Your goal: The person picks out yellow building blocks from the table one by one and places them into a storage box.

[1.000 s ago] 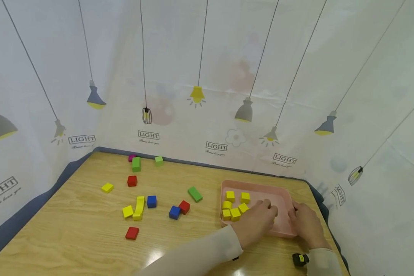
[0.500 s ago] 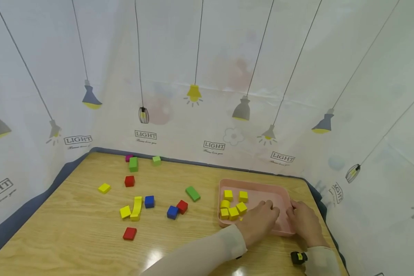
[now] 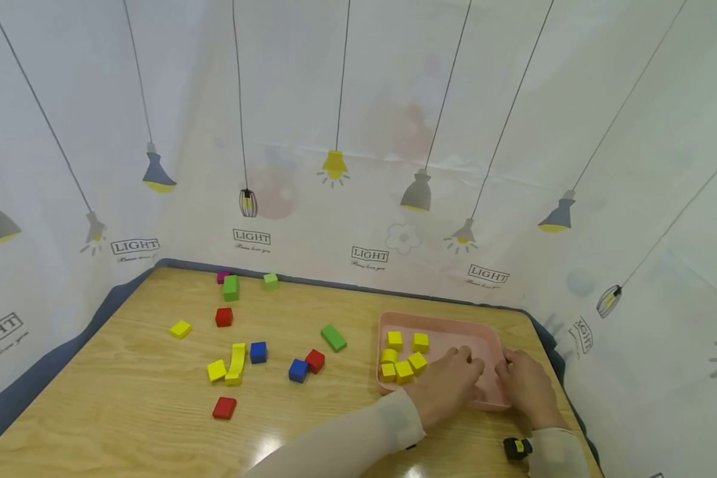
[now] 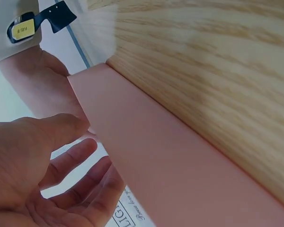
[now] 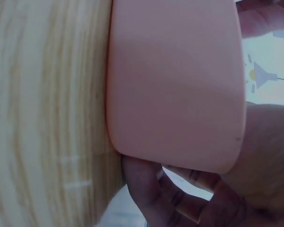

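A shallow pink tray [image 3: 442, 320] stands at the right of the wooden table. Yellow blocks [image 3: 403, 371], most of them cubes, are gathered in its left half. My left hand [image 3: 448, 388] reaches over the near rim into the tray, its fingers bent downward. In the left wrist view the fingertips go out of sight behind the pink wall, so I cannot tell whether they hold a block. My right hand [image 3: 528, 385] grips the tray's right end; in the right wrist view its curled fingers [image 5: 144, 182] lie against the outer wall.
Left of the tray lie blue cubes [image 3: 299, 370], red blocks [image 3: 224, 407], green blocks [image 3: 333, 337] and yellow pieces [image 3: 236, 364]. A purple block [image 3: 223, 277] sits near the back edge. Printed white sheeting [image 3: 311, 199] encloses the table. A black wrist camera [image 3: 516, 449] is beside the right sleeve.
The head view has shifted a little. My left hand has edged slightly right within the tray; the right hand stays at the tray's end, and the loose blocks keep their places.
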The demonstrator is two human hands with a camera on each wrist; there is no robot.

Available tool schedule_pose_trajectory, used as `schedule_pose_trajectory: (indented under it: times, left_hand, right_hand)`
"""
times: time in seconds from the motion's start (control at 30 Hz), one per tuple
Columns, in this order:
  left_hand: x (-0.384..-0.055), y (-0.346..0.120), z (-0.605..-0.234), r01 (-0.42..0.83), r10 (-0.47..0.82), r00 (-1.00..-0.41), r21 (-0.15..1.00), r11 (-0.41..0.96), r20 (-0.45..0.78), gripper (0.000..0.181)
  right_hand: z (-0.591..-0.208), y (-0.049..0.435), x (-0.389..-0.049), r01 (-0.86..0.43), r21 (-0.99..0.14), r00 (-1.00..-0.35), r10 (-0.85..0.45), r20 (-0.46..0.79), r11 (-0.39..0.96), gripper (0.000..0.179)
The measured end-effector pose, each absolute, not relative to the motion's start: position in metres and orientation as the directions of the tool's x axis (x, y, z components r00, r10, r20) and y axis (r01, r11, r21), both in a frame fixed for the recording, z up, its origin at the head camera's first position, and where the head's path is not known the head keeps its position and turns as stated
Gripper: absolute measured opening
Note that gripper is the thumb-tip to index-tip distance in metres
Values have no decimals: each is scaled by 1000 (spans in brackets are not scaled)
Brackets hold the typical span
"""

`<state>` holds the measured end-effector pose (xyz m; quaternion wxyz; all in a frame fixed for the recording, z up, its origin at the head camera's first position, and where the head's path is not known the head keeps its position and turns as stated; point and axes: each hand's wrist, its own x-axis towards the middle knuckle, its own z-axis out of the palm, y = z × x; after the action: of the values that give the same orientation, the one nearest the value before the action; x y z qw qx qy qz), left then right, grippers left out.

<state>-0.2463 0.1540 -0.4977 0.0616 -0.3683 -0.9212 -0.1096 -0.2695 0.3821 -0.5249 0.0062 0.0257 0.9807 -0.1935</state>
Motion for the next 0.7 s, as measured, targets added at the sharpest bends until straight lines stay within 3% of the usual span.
schedule_pose_trajectory:
  times: [0.4, 0.7]
  left_hand:
    - [-251, 119, -496, 651, 600, -751, 158, 743, 275, 27]
    - [-253, 68, -503, 556, 504, -826, 216, 803, 253, 37]
  right_hand:
    - [-527, 382, -274, 101, -367, -995, 87, -54, 925, 53]
    - [-528, 380, -272, 107, -363, -994, 94, -52, 926, 53]
